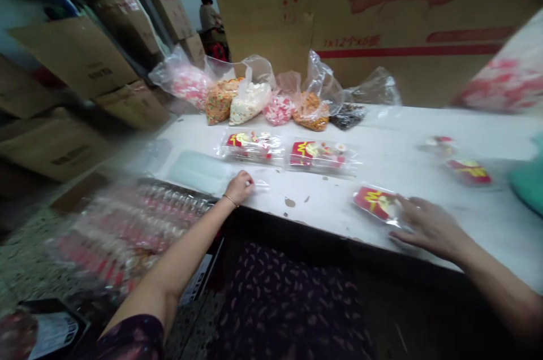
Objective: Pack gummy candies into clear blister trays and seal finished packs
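On the white bench (326,202), 1 packet (375,202) gripped by the right hand (428,227)

Besides the gripped packet, 2 middle packets (302,153) lie nearly end to end, while 2 blurred packets (469,172) lie farther right. Toward the rear, 6 filled bags (251,104) stand in a row; 1 larger bag (509,80) is blurred at the right. Lower left, packed packets (102,241) lie in rows, too blurred to count.

The right forearm comes in from the lower right, with the hand pinching the packet's right end, thumb on the near side and fingers on the far side. The left arm reaches up from the lower left, 1 bracelet (230,200) at its wrist. The left hand (240,186) is curled beside 1 pale stack of film (197,172); whether it pinches any film, I cannot tell.

The gripped packet sits near the bench's front edge, its red end pointing left, its long axis sloping toward the person at the right. The 2 middle packets also have their red ends leftward, long axes running along the bench.
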Tool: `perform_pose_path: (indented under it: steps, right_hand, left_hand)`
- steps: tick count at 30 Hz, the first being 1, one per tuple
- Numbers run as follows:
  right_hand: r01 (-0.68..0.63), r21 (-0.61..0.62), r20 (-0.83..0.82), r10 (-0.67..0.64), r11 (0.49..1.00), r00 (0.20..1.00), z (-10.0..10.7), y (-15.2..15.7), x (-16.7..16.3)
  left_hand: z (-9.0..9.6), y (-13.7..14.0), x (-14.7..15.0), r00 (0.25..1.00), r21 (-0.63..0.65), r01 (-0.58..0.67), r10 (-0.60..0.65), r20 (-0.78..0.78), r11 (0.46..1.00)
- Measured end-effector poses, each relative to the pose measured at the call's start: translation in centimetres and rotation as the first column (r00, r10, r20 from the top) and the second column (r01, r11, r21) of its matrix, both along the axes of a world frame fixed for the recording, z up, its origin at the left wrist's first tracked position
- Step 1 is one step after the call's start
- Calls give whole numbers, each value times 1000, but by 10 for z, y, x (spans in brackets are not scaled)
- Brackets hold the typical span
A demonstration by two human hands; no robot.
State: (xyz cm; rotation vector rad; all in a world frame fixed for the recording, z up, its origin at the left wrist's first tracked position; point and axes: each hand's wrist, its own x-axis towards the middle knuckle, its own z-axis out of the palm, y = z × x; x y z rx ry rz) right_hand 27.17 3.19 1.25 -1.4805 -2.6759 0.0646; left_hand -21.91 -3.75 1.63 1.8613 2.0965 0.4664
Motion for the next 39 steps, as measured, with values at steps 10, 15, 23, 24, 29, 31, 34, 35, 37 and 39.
perform_pose_path:
  steps: [10,15,23,24,29,31,34,35,37,39]
  right_hand:
    - [11,2,113,-11,1000,994,20,-25,-11]
    - [-3,-39,125,8,999,992,26,-23,-22]
    - [13,-53,159,-5,998,987,31,-22,-64]
    - [29,-56,170,-19,998,985,30,-22,-66]
    - [-4,-97,162,20,995,987,28,-25,-77]
    - [-40,-113,149,56,993,987,24,-27,-81]
    - [-68,-124,151,87,990,985,19,-29,-86]
    - [-68,-122,154,87,990,984,18,-29,-87]
    - [-72,-115,155,90,991,984,17,-29,-88]
    - [-90,-111,153,106,990,983,18,-28,-90]
  left_hand:
    - [-24,30,153,908,105,397,-407,99,912]
    - [-25,40,145,900,108,419,-428,83,902]
    - [-22,27,158,877,322,134,-264,403,937]
    - [-21,25,158,863,337,100,-250,439,936]
    - [-16,18,161,832,308,136,-277,480,942]
    - [-18,18,161,850,263,167,-274,450,950]
    - [-22,23,161,895,154,68,-129,427,986]
    - [-22,26,160,910,119,18,-66,409,993]
    - [-22,33,159,941,61,-50,26,336,997]
    - [-20,40,159,964,-5,-75,73,254,997]
